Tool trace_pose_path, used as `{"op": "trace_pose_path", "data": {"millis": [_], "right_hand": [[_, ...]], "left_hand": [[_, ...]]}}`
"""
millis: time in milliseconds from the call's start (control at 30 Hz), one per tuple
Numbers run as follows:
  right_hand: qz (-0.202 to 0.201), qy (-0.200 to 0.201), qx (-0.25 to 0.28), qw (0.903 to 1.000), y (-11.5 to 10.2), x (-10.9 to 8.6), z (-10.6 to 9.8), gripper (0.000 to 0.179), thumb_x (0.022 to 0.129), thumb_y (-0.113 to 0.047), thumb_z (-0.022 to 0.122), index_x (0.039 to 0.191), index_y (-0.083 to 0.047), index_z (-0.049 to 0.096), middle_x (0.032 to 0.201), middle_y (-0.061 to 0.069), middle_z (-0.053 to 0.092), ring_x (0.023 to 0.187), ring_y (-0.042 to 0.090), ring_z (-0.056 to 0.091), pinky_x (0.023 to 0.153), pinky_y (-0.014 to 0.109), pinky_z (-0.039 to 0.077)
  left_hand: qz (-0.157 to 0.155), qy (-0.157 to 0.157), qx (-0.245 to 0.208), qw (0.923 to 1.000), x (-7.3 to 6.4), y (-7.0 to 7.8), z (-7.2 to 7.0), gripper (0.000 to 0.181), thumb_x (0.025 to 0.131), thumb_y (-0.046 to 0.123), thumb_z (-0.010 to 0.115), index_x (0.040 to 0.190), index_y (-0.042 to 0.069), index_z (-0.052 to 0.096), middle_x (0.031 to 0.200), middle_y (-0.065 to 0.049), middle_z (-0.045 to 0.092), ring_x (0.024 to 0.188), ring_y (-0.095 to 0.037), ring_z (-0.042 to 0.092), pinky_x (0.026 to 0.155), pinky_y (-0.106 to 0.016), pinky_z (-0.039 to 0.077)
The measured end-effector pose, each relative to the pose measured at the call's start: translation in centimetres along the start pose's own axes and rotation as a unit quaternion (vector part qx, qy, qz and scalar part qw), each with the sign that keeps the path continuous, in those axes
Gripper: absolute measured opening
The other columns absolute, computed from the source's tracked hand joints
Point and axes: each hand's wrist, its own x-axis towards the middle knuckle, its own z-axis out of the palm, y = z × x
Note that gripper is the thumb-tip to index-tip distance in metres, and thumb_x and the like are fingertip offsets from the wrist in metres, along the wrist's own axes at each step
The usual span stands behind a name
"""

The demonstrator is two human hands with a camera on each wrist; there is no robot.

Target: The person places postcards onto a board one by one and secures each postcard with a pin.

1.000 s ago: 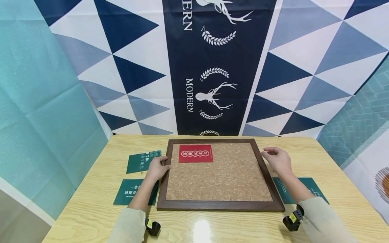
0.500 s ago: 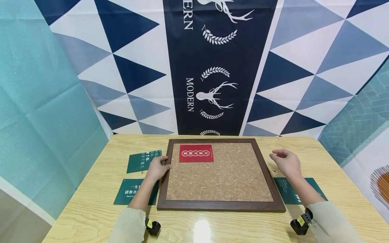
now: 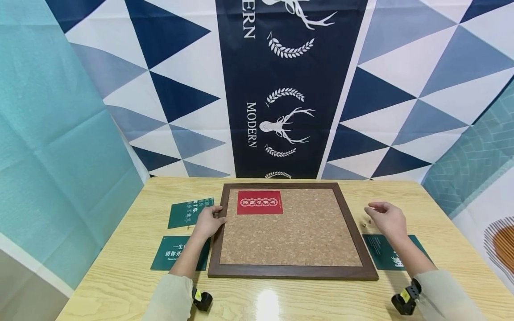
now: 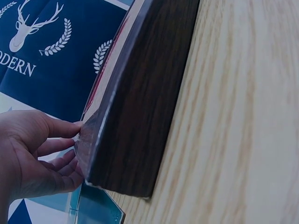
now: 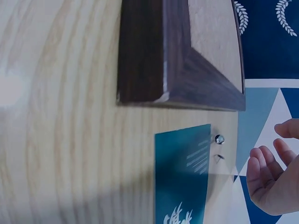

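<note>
A cork board (image 3: 297,236) in a dark brown wooden frame lies on the table. My left hand (image 3: 206,222) grips the left edge of its frame, thumb and fingertips against the wood, as the left wrist view also shows. On the cork at upper left lies a red card (image 3: 259,203) with white print. To the right of the board my right hand (image 3: 388,218) hovers, its fingers loosely bent, with nothing visible between them. Beside it on the table are two small thumbtacks (image 5: 219,139), one with a shiny round head.
A green card (image 3: 387,253) lies under my right forearm. Two more green cards lie on the left, an upper card (image 3: 184,215) and a lower card (image 3: 170,254), both partly covered by my left arm and hand. A patterned cloth (image 3: 277,89) hangs behind the table.
My right hand has moved right and slightly downward, away from the board's right edge, uncovering the thumbtacks on the table. My left hand, the board and the red card stay put.
</note>
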Motion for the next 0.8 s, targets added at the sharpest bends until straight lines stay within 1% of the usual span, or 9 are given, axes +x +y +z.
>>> {"op": "trace_pose_path", "data": {"millis": [100, 200, 233, 533, 633, 700, 800], "right_hand": [[0.0, 0.018, -0.018, 0.9997, 3.8, 2.8, 1.3, 0.054, 0.093, -0.045, 0.048, 0.124, -0.002, 0.056, 0.12, 0.023, 0.055, 0.098, 0.031, 0.053, 0.06, 0.026, 0.042], [0.009, 0.034, -0.031, 0.9989, 7.8, 5.7, 2.6, 0.061, 0.091, -0.056, 0.044, 0.125, -0.007, 0.057, 0.122, 0.02, 0.055, 0.1, 0.031, 0.052, 0.063, 0.028, 0.043], [0.01, 0.04, -0.035, 0.9985, 8.6, 6.3, 2.9, 0.064, 0.09, -0.059, 0.042, 0.126, -0.008, 0.057, 0.122, 0.019, 0.055, 0.101, 0.03, 0.052, 0.064, 0.028, 0.043], [0.017, 0.038, -0.033, 0.9986, 9.3, 6.2, 2.7, 0.067, 0.09, -0.059, 0.042, 0.125, -0.005, 0.056, 0.124, 0.022, 0.054, 0.105, 0.034, 0.051, 0.071, 0.036, 0.044], [0.021, 0.036, -0.038, 0.9984, 9.1, 5.9, 2.5, 0.065, 0.09, -0.058, 0.043, 0.125, -0.005, 0.056, 0.124, 0.021, 0.055, 0.104, 0.034, 0.051, 0.07, 0.034, 0.044], [0.026, 0.029, -0.04, 0.9984, 8.3, 5.1, 2.0, 0.061, 0.091, -0.054, 0.044, 0.124, -0.004, 0.057, 0.123, 0.022, 0.055, 0.103, 0.033, 0.052, 0.066, 0.029, 0.043], [0.034, 0.012, -0.031, 0.9989, 6.0, 3.2, 0.9, 0.055, 0.093, -0.046, 0.048, 0.122, 0.0, 0.057, 0.121, 0.025, 0.055, 0.1, 0.034, 0.053, 0.064, 0.028, 0.043]], "left_hand": [[0.0, 0.002, 0.002, 1.0, 0.0, 0.0, 0.0, 0.044, 0.089, 0.008, 0.061, 0.131, -0.001, 0.051, 0.132, -0.022, 0.051, 0.12, -0.037, 0.05, 0.092, -0.046, 0.048], [0.002, 0.003, 0.003, 1.0, 0.0, 0.0, 0.1, 0.044, 0.089, 0.008, 0.062, 0.131, -0.001, 0.052, 0.132, -0.021, 0.052, 0.119, -0.037, 0.051, 0.091, -0.046, 0.049], [0.003, 0.004, 0.003, 1.0, 0.0, 0.0, 0.1, 0.044, 0.089, 0.008, 0.062, 0.13, -0.001, 0.052, 0.132, -0.021, 0.052, 0.119, -0.036, 0.051, 0.091, -0.045, 0.049], [0.005, 0.007, 0.005, 1.0, 0.0, 0.0, 0.1, 0.044, 0.089, 0.008, 0.062, 0.13, -0.001, 0.052, 0.132, -0.021, 0.052, 0.119, -0.036, 0.051, 0.092, -0.046, 0.049], [0.003, 0.007, 0.006, 1.0, 0.0, 0.0, 0.1, 0.044, 0.089, 0.009, 0.062, 0.13, -0.001, 0.052, 0.132, -0.021, 0.053, 0.118, -0.036, 0.052, 0.091, -0.046, 0.049], [0.001, 0.007, 0.007, 0.9999, 0.0, 0.1, 0.0, 0.044, 0.089, 0.009, 0.062, 0.13, -0.001, 0.052, 0.131, -0.021, 0.053, 0.118, -0.036, 0.052, 0.091, -0.046, 0.049], [0.001, 0.006, 0.008, 1.0, 0.0, 0.0, 0.0, 0.044, 0.089, 0.008, 0.062, 0.13, -0.001, 0.052, 0.131, -0.021, 0.053, 0.118, -0.036, 0.052, 0.091, -0.046, 0.049]]}}
